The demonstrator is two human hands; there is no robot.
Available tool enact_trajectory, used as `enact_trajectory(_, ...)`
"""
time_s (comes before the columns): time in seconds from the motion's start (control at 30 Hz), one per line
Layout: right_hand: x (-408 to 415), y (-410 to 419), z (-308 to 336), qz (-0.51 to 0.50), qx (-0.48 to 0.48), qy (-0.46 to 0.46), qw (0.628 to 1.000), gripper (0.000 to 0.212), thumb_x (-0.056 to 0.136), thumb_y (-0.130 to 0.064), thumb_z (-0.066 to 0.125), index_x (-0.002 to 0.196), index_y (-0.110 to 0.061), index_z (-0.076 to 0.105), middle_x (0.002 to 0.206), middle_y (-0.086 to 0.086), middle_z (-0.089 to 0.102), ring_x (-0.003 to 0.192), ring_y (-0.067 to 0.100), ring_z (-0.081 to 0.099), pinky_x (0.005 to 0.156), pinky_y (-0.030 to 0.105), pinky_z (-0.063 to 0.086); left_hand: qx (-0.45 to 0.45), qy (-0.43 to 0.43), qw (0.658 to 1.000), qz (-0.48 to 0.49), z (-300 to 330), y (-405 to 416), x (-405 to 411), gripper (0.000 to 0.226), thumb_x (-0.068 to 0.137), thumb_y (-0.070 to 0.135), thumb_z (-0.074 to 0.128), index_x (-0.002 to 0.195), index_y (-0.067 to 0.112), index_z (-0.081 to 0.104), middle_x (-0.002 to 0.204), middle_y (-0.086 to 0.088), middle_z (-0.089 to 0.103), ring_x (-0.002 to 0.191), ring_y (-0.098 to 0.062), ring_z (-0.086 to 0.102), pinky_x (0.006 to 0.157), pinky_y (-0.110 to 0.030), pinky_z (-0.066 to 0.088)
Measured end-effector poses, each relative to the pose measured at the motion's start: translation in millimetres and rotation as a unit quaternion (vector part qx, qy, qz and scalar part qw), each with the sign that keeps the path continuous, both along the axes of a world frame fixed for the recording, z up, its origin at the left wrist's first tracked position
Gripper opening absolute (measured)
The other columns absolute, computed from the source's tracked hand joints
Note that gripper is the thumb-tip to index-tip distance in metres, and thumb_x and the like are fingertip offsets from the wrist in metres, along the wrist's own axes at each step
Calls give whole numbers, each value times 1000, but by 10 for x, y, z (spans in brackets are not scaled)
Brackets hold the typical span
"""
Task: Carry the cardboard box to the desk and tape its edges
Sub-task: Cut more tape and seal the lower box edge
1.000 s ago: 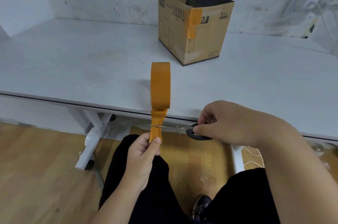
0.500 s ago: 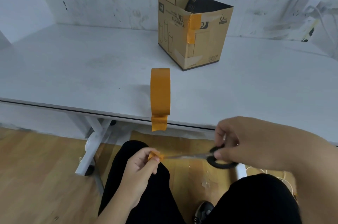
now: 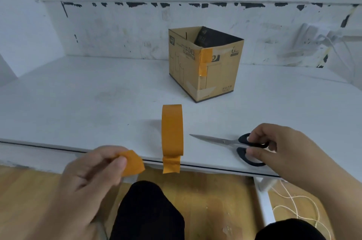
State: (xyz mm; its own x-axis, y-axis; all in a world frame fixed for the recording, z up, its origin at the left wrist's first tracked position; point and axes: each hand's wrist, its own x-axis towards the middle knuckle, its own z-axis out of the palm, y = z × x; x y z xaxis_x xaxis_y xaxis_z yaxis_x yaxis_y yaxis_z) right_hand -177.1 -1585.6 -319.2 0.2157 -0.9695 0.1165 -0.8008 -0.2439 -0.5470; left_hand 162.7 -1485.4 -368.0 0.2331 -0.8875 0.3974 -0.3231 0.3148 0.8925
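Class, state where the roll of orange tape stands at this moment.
In the head view the tape roll stands on edge at the desk's front edge, between the hands, left of the scissors.

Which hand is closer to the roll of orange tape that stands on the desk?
Left, narrowly. The left hand, pinching a cut tape piece, is just left of the tape roll; the right hand, on the scissors, is farther right.
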Motion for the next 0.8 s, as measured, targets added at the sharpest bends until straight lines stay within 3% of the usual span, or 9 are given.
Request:
enact_trajectory(0.13,60,-23,-48,8,-23,13,1000,21,80,-32,73,82,-45,56,78,-16,59,73,-4,51,57,13,36,-11,-34,999,34,297,-327,169,51,72,73,60,110,40,69,66,2,64,57,-21,55,60,-18,48)
enact_trajectory(0.33,51,-40,-99,35,-33,-13,999,20,83,-27,69,80,-45,61,63,-3,57,55,-3,50,57,7,40,-16,0,998,-58,506,-851,159,41,79,59,63,113,37,68,76,8,59,66,-10,53,76,-34,46)
enact_trajectory(0.47,269,-197,64,58,-86,-118,988,6,83,-32,60,80,-37,63,75,-17,64,54,6,50,53,9,41,-23,-2,997,-76,644,-1304,9,23,90,31,60,108,41,68,69,15,56,64,-6,54,67,-20,50)
enact_trajectory(0.57,577,-476,226,73,-112,-167,977,11,84,-43,57,79,-35,63,77,-21,64,60,4,54,55,8,43,-19,-39,995,-89,740,-1680,-158,23,92,22,60,107,39,63,72,17,61,67,-1,59,64,-16,51)
enact_trajectory(0.7,922,-986,278,79,-73,-153,982,33,86,-54,58,101,-25,64,85,-11,65,74,3,59,62,18,47,-8,-47,986,-161,757,-2056,-420,15,89,15,64,98,27,64,77,11,65,67,3,61,60,-10,46)
enact_trajectory(0.8,1016,-1254,223,99,-69,-162,979,37,88,-50,60,93,-13,67,84,6,67,74,17,60,62,23,45,-3,-36,980,-197,674,-2237,-551,13,84,14,69,94,23,66,71,15,69,68,3,63,59,-8,46)
